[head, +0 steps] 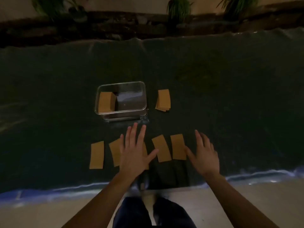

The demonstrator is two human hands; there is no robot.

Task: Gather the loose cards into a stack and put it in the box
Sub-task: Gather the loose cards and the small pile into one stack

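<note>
Several loose tan cards lie in a row near the table's front edge, one at the far left, one partly under my left hand, two in the middle. My left hand lies flat and spread over the row. My right hand hovers open, its thumb touching the rightmost card. A clear plastic box stands behind, with a tan card stack in its left half. Another small tan stack rests right of the box.
The table is covered by a dark cloth whose front edge runs just below my wrists. Behind the far edge are a dark ledge and potted plants. My legs and the pale floor show below.
</note>
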